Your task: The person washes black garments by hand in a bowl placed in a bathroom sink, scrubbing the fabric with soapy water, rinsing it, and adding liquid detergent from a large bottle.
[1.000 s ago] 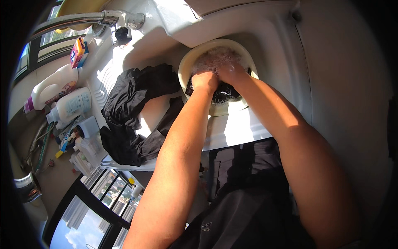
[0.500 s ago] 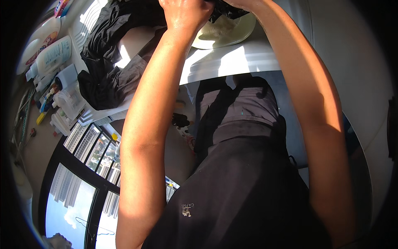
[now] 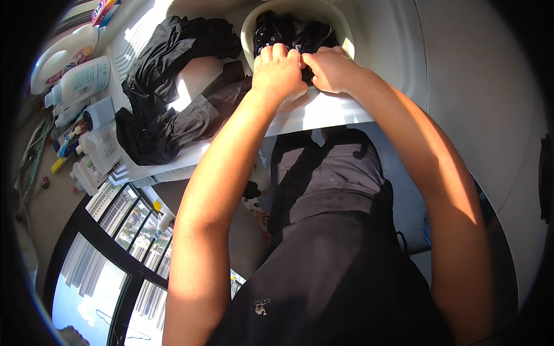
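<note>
A pale round basin (image 3: 247, 36) stands in the white sink (image 3: 381, 63), with wet, shiny black cloth (image 3: 277, 30) bunched inside it. At the basin's near rim my left hand (image 3: 279, 74) has its fingers curled over the cloth. Close beside it my right hand (image 3: 330, 70) is closed on the same cloth, thumb toward the left hand. Parts of the fingertips are hidden in the folds. Left of the basin, a dark garment (image 3: 151, 86) lies spread and crumpled, partly draped over the sink's front edge.
Along the left stand a white jug-like bottle (image 3: 63, 57), another white bottle (image 3: 83, 79) and clear plastic containers (image 3: 99, 144). A barred window (image 3: 89, 277) lies lower left. The sink's front edge (image 3: 340, 112) runs between the basin and my body.
Both hands have come down toward my body, bringing the black cloth lower. The basin and sink sit lower in view, so more of the basin shows now.
</note>
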Available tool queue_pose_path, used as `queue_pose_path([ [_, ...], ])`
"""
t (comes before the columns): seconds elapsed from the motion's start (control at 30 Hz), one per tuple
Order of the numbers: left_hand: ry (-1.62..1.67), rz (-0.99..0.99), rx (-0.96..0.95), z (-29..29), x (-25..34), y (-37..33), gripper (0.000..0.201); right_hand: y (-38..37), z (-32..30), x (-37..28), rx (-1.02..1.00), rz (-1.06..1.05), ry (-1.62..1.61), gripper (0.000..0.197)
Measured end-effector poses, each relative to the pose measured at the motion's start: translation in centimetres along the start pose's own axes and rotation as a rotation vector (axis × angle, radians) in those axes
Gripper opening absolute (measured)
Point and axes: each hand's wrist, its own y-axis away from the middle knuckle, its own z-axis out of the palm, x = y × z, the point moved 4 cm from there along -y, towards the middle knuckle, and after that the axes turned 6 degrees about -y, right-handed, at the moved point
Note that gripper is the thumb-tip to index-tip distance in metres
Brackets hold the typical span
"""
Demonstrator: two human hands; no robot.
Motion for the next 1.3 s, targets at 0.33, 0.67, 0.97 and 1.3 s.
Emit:
queue_pose_path([
  [0.33,-0.174,0.009,0.084,0.7,-3.4,-8.8,0.144,-5.8,0.4,2.9,0.582,0.2,0.222,0.068],
  [0.67,-0.393,-0.063,0.001,8.6,-5.7,-12.5,0.084,-10.6,2.7,3.5,0.338,0.105,0.29,0.051],
  [0.97,-0.283,-0.03,-0.147,10.3,-6.0,-14.5,0.052,-14.6,6.5,6.5,0.726,0.131,0.31,0.042],
  [1.3,0.271,-0.098,-0.068,0.0,-4.9,-12.8,0.052,-12.7,-2.5,5.0,0.293,0.281,-0.316,0.033],
])
